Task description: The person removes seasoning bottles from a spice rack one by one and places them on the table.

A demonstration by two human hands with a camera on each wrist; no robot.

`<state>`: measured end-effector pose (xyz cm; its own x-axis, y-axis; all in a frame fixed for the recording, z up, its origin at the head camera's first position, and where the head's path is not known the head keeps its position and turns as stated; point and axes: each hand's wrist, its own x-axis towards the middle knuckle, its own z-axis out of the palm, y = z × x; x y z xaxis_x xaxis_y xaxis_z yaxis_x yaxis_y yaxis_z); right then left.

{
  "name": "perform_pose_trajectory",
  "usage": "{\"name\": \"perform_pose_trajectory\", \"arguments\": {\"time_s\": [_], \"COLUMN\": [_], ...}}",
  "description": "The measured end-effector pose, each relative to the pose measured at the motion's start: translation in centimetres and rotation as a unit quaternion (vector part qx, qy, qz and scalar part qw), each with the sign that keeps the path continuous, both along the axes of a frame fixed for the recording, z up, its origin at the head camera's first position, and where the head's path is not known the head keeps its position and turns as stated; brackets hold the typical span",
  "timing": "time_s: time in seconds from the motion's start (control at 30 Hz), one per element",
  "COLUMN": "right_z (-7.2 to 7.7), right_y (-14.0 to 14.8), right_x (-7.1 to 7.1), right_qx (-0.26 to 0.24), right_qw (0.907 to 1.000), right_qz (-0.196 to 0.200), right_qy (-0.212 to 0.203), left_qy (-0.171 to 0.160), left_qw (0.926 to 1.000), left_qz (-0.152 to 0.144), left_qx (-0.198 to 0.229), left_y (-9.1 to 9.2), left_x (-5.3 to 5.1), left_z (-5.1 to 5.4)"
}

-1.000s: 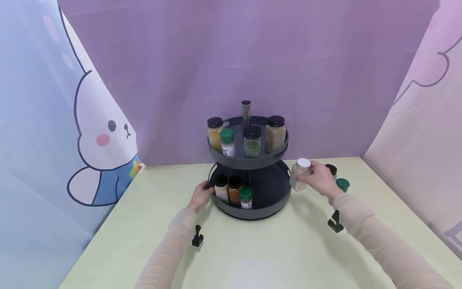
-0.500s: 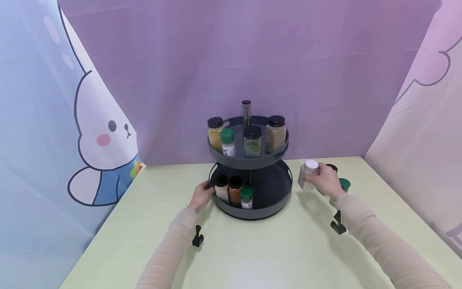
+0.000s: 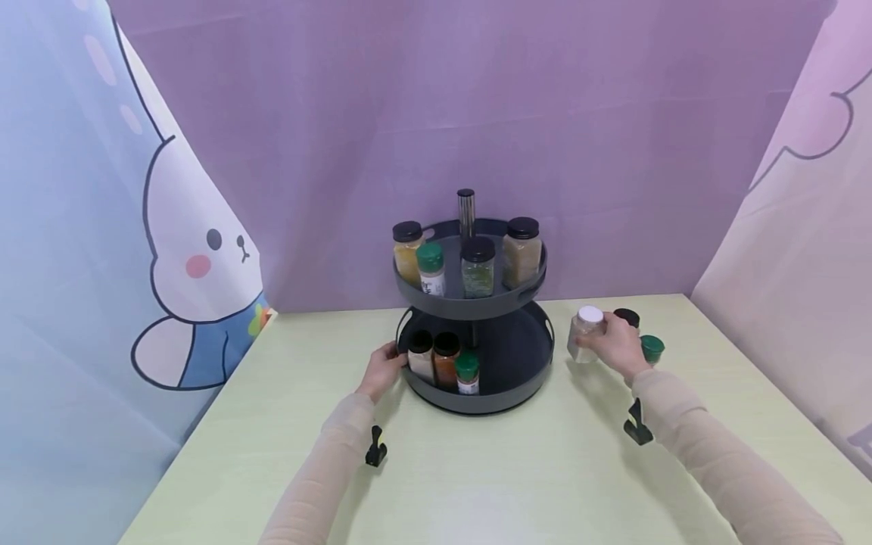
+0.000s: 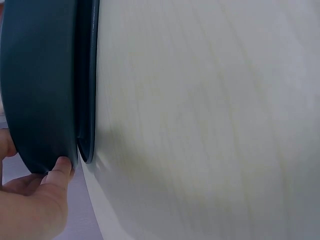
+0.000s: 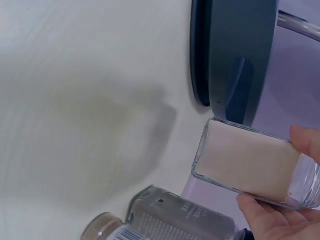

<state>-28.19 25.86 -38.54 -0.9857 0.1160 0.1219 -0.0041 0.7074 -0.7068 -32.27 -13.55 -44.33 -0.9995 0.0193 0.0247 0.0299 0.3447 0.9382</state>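
Observation:
My right hand (image 3: 613, 345) holds a clear glass jar (image 3: 583, 338) with a white lid and pale powder inside. Just right of the two-tier turntable (image 3: 470, 400), the jar is nearly upright; whether it touches the table I cannot tell. Fingers and thumb pinch its upper part in the right wrist view, where powder (image 5: 245, 160) fills most of the glass. My left hand (image 3: 383, 369) grips the left rim of the turntable's lower tier. In the left wrist view the thumb (image 4: 59, 172) presses the dark outer wall (image 4: 37, 85), with other fingers partly hidden behind it.
Behind my right hand stand a black-lidded jar (image 3: 627, 316) and a green-capped bottle (image 3: 652, 349). On the lower tier are a pale jar (image 3: 422, 366), an orange-red jar (image 3: 446, 371) and a green-capped bottle (image 3: 467, 374). Several jars occupy the upper tier (image 3: 470, 306).
My right hand has carried the white-lidded jar rightward, away from the turntable, and the jar now tilts less. The left hand keeps its grip on the lower rim.

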Motion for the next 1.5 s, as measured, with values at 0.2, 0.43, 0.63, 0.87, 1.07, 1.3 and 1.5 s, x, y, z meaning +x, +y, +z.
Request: {"name": "perform_pose_trajectory", "arguments": {"time_s": [0.2,0.43,0.63,0.87,1.07,1.3,1.5], "right_z": [-0.7,-1.3,-1.7,-2.1,-2.4,-2.6,-2.8], "right_y": [0.1,0.3,0.3,0.4,0.6,0.7,0.8], "right_x": [-0.3,-0.4,-0.5,-0.6,-0.6,-0.6,-0.5], "right_qx": [0.012,0.027,0.031,0.040,0.039,0.037,0.025], "right_qw": [0.9999,0.9996,0.9995,0.9989,0.9991,0.9991,0.9991], "right_qz": [0.000,-0.001,-0.003,-0.008,-0.013,-0.023,-0.022], "right_qy": [-0.001,0.004,0.006,0.021,0.012,-0.006,-0.027], "left_qy": [-0.002,0.003,0.005,0.000,0.006,0.001,-0.008], "left_qw": [1.0000,1.0000,1.0000,1.0000,1.0000,1.0000,1.0000], "left_qz": [-0.002,-0.004,0.003,0.000,0.000,-0.002,0.000], "left_qx": [-0.003,-0.002,-0.005,-0.006,-0.006,-0.002,-0.005], "left_y": [0.0,0.1,0.1,0.1,0.0,0.0,0.0], "left_x": [0.1,0.5,0.2,0.3,0.1,0.1,0.0], "left_z": [0.1,0.5,0.1,0.1,0.1,0.3,0.0]}}
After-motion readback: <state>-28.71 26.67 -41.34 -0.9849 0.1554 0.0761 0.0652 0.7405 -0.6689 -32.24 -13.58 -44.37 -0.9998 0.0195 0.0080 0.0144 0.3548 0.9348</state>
